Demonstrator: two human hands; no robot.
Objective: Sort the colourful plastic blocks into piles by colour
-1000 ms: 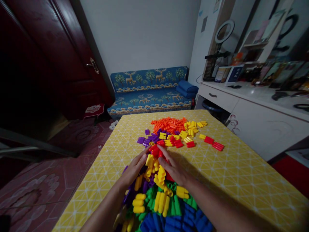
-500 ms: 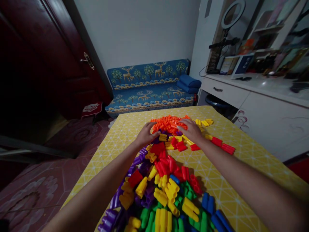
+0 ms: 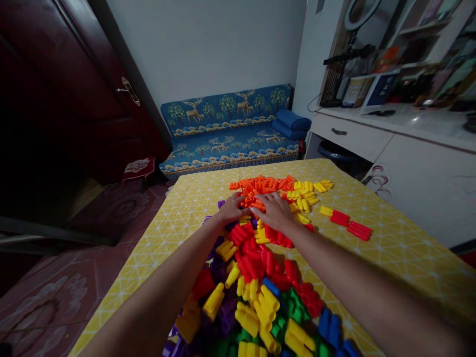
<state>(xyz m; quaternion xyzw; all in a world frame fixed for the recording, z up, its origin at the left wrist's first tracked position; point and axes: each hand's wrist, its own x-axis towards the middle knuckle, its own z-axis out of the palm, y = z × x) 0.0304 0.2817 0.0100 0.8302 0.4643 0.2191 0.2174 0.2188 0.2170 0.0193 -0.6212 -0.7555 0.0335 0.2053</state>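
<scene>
A long heap of plastic tube-shaped blocks (image 3: pixel 256 277) in red, yellow, purple, green and blue runs down the middle of a table with a yellow patterned cloth (image 3: pixel 372 253). At its far end lies a patch of orange blocks (image 3: pixel 260 184) with yellow ones (image 3: pixel 307 196) beside it. My left hand (image 3: pixel 231 210) and my right hand (image 3: pixel 273 212) lie side by side, palms down, fingers curved over the near edge of the orange blocks. Neither hand lifts a block. A few red blocks (image 3: pixel 351 225) lie apart to the right.
A blue patterned sofa (image 3: pixel 226 131) stands beyond the table. A dark red door (image 3: pixel 74 99) is at the left. A white cabinet (image 3: pixel 405 163) with a cluttered top runs along the right. Tiled floor shows left of the table.
My hands went from the near pile out to the orange blocks with fingers spread, then drew together and back a little, pulling orange blocks toward the heap. The view tilted down.
</scene>
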